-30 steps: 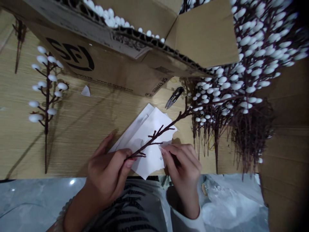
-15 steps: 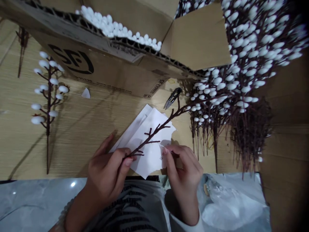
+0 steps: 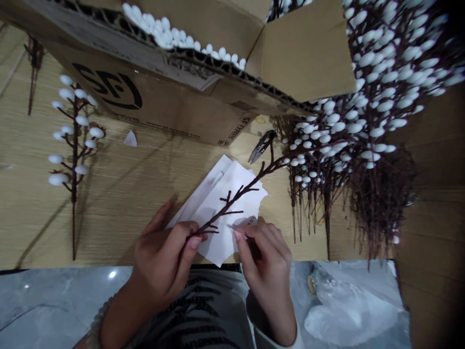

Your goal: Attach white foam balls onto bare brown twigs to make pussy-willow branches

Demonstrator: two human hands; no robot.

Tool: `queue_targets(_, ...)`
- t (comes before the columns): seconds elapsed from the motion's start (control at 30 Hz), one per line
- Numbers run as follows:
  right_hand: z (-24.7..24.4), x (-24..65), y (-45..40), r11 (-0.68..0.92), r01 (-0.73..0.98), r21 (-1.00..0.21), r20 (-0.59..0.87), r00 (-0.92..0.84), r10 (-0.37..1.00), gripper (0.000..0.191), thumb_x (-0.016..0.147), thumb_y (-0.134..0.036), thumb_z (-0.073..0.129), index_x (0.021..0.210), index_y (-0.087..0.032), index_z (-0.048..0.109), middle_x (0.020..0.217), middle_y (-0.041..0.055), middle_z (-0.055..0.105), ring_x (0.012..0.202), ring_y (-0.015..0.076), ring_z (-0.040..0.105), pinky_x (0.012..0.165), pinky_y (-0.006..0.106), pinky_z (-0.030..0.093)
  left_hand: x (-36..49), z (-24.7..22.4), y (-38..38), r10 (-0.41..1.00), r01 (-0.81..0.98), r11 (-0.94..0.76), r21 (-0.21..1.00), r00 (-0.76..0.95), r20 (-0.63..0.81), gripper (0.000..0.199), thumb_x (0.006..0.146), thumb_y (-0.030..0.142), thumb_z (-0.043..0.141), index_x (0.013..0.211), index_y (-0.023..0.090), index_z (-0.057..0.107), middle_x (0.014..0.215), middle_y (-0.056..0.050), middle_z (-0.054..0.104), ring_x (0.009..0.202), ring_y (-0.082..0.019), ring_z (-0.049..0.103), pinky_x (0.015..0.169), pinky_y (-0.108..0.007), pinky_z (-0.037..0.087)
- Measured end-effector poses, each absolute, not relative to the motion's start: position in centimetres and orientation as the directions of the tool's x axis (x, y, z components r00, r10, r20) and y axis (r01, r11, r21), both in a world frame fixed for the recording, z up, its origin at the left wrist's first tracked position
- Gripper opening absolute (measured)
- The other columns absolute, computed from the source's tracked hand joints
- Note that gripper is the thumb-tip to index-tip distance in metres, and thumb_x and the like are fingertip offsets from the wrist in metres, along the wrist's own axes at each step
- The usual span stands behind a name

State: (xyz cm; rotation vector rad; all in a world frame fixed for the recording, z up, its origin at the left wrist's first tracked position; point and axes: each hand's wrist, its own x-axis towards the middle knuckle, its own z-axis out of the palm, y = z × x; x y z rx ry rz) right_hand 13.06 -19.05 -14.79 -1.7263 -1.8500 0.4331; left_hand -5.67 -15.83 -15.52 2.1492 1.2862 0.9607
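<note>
Left hand [image 3: 162, 257]: lower centre of the frame, curled around the bottom end of the artificial berry stem [image 3: 236, 196].

Left fingers [image 3: 174, 242]: thumb and fingertips pressed together, pinching the stem's dark brown end; the index finger stands apart, spread up and to the left over the paper.

Right hand [image 3: 265, 264]: lower centre, right of the left hand, over the lower right corner of the white paper sheets [image 3: 221, 237].

Right fingers [image 3: 238, 236]: closed together, with the tips pinching a thin white strip [image 3: 240, 231]; whether it is paper or film is too small to tell.

Stem position: centre of the frame, tilted up to the right across the sheets, its far end reaching the bundle of berry stems [image 3: 337, 145] without its own berries showing clearly.

Around the hands: black thread snips [image 3: 260, 147] lie on the wood-grain tabletop [image 3: 119, 203], just above the sheets. A small white paper scrap [image 3: 130, 139] lies upper left of the sheets.

Upper frame: an open SF Express cardboard box [image 3: 174, 114] holds white foam berries [image 3: 163, 34].

Left of frame: a single white-berried stem [image 3: 74, 131] lies on the tabletop.

Lower frame: a clear plastic bag [image 3: 345, 315] sits lower right; a beaded bracelet [image 3: 102, 315] circles the left wrist.
</note>
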Motion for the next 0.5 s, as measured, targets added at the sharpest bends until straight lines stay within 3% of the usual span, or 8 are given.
queue_targets(0.1, -14.7, 13.2, -19.4, 0.073, 0.709, -0.701, 0.129, 0.025, 0.991, 0.012, 0.087, -0.009, 0.06, 0.084, -0.021, 0.062, 0.074, -0.0011, 0.065, 0.07, 0.0155, 0.058, 0.067, 0.03, 0.042, -5.6, -15.5, -15.8, 0.891, 0.572, -0.452, 0.685, 0.316, 0.325, 0.014, 0.088, 0.01, 0.048, 0.091, 0.021, 0.055, 0.072, 0.005, 0.076, 0.059, -0.013, 0.071, 0.111, -0.04, 0.04)
queue_targets(0.23, -14.6, 13.4, -19.9, -0.067, 0.44, -0.896, 0.082, 0.313, 0.946, 0.008, 0.087, -0.017, 0.063, 0.081, -0.022, 0.063, 0.071, -0.002, 0.064, 0.064, 0.0135, 0.058, 0.058, 0.025, 0.045, -5.9, -15.5, -16.1, 0.895, 0.556, -0.445, 0.702, 0.282, 0.345, 0.015, 0.088, 0.011, 0.048, 0.093, 0.022, 0.056, 0.073, 0.004, 0.077, 0.061, -0.015, 0.071, 0.104, -0.039, 0.046)
queue_targets(0.3, -14.3, 13.5, -19.8, -0.107, 0.289, -0.951, 0.034, 0.444, 0.896, 0.007, 0.087, -0.023, 0.065, 0.08, -0.022, 0.064, 0.067, -0.0023, 0.064, 0.059, 0.0126, 0.059, 0.054, 0.023, 0.045, -6.3, -15.5, -16.4, 0.908, 0.544, -0.418, 0.728, 0.238, 0.344, 0.015, 0.089, 0.013, 0.048, 0.094, 0.022, 0.058, 0.075, 0.003, 0.076, 0.065, -0.016, 0.07, 0.092, -0.036, 0.052)
queue_targets(0.4, -13.7, 13.4, -19.3, -0.086, 0.12, -0.989, -0.017, 0.492, 0.871, 0.012, 0.086, -0.029, 0.066, 0.077, -0.021, 0.062, 0.058, -0.0035, 0.062, 0.051, 0.011, 0.056, 0.047, 0.019, 0.043, -6.9, -15.2, -17.1, 0.956, 0.482, -0.291, 0.827, 0.119, 0.267, 0.012, 0.091, 0.018, 0.052, 0.084, 0.023, 0.06, 0.068, 0.002, 0.07, 0.059, -0.014, 0.066, 0.062, -0.026, 0.055)
queue_targets(0.5, -13.1, 13.2, -18.5, -0.012, 0.017, -1.0, -0.003, 0.457, 0.89, 0.018, 0.086, -0.031, 0.067, 0.072, -0.021, 0.061, 0.051, -0.0043, 0.06, 0.041, 0.0093, 0.05, 0.039, 0.017, 0.037, -7.1, -14.7, -18.3, 0.997, 0.267, -0.05, 0.962, 0.072, 0.032, 0.028, 0.095, 0.029, 0.05, 0.068, 0.023, 0.056, 0.058, 0.001, 0.061, 0.051, -0.014, 0.061, 0.048, -0.022, 0.051)
